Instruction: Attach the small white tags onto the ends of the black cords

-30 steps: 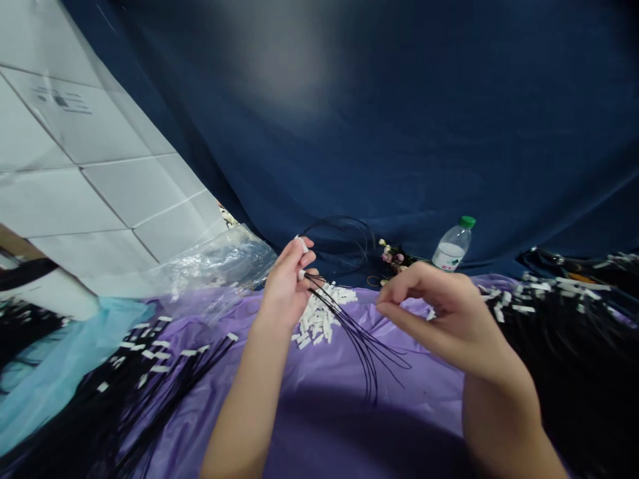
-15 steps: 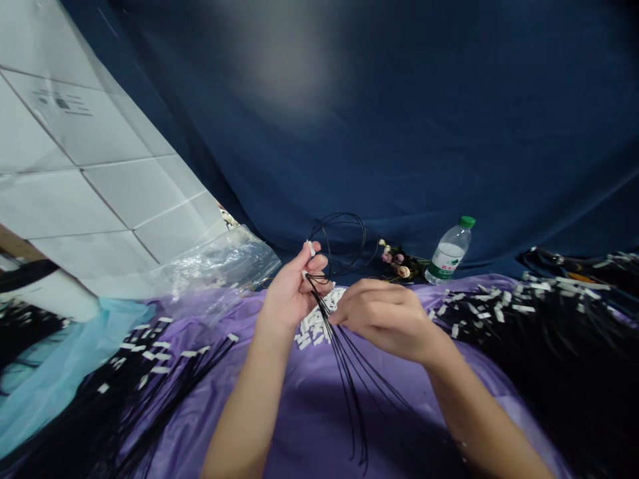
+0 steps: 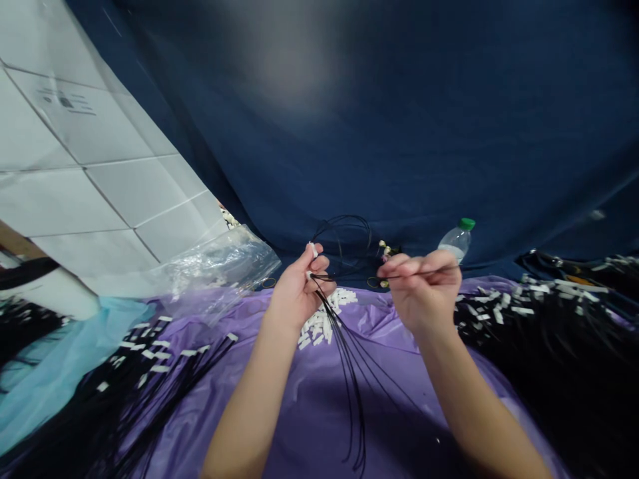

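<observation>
My left hand (image 3: 301, 286) is closed on a bundle of thin black cords (image 3: 344, 346) with small white end pieces (image 3: 313, 249) showing at the thumb and fingers. Some cords arc up beyond the fingertips in a loop, and others hang down over the purple cloth. To the right, my right hand (image 3: 424, 286) pinches one black cord that runs across from the left hand. Beneath and between the hands lies a pile of small white pieces (image 3: 319, 326).
Black cords with white ends (image 3: 150, 359) lie at left, and a larger heap (image 3: 549, 352) lies at right. Purple cloth (image 3: 294, 412) covers the work surface. A green-capped bottle (image 3: 462, 236), partly hidden, and clear plastic (image 3: 219, 259) stand behind. A dark blue curtain (image 3: 424, 133) hangs at the back.
My right hand has moved right and slightly up, away from the left hand, drawing one cord out sideways. It now covers part of the bottle and flowers. My left hand has hardly moved.
</observation>
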{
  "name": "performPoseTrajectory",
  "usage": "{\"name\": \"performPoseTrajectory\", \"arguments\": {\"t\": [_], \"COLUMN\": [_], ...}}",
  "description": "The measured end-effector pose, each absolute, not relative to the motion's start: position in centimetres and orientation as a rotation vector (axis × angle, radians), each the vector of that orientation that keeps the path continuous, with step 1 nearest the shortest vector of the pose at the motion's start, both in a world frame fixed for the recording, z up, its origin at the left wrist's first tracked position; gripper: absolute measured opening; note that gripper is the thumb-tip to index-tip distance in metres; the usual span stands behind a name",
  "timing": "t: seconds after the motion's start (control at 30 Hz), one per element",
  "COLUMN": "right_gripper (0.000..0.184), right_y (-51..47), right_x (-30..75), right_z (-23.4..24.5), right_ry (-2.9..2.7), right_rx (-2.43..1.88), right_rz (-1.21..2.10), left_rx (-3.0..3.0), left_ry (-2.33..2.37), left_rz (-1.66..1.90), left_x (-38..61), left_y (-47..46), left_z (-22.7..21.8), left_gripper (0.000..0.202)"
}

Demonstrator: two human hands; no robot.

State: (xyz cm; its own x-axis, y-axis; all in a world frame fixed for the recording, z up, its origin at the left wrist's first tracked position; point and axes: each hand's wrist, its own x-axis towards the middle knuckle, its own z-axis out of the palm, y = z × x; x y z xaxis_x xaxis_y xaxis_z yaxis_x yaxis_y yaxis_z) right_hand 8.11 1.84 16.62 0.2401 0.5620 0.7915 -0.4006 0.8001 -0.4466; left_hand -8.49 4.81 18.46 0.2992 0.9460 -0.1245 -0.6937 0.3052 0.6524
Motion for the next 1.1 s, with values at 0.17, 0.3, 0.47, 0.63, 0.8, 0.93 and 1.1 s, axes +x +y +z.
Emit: {"name": "performPoseTrajectory", "arguments": {"t": [0.17, 0.3, 0.47, 0.63, 0.8, 0.93, 1.1], "right_gripper": [0.023, 0.028, 0.041, 0.034, 0.037, 0.037, 0.037], "right_y": [1.7, -0.1, -2.0, -1.6, -1.0, -1.1, -1.1], "right_x": [11.3, 11.7, 9.6, 8.1, 7.9, 7.8, 7.9], "right_z": [17.4, 18.3, 18.6, 18.3, 18.0, 17.9, 18.0], "right_ry": [-1.016, -1.078, -1.289, -1.342, -1.386, -1.375, -1.377], "right_rx": [-0.251, -0.337, -0.433, -0.774, -0.806, -0.804, -0.816], "right_rz": [0.704, 0.602, 0.605, 0.379, 0.264, 0.247, 0.232], "left_rx": [0.573, 0.703, 0.977, 1.095, 1.052, 1.053, 1.053], "left_ry": [0.649, 0.754, 0.879, 0.867, 0.821, 0.787, 0.746], "left_rz": [1.328, 1.468, 1.585, 1.431, 1.343, 1.311, 1.296], "left_x": [-8.2, -7.8, -7.4, -7.2, -7.3, -7.5, -7.5], "left_y": [4.9, 4.5, 3.9, 2.8, 1.9, 1.8, 1.7], "left_z": [18.5, 18.4, 17.8, 18.3, 19.0, 19.0, 19.1], "left_gripper": [0.019, 0.019, 0.023, 0.025, 0.027, 0.028, 0.029]}}
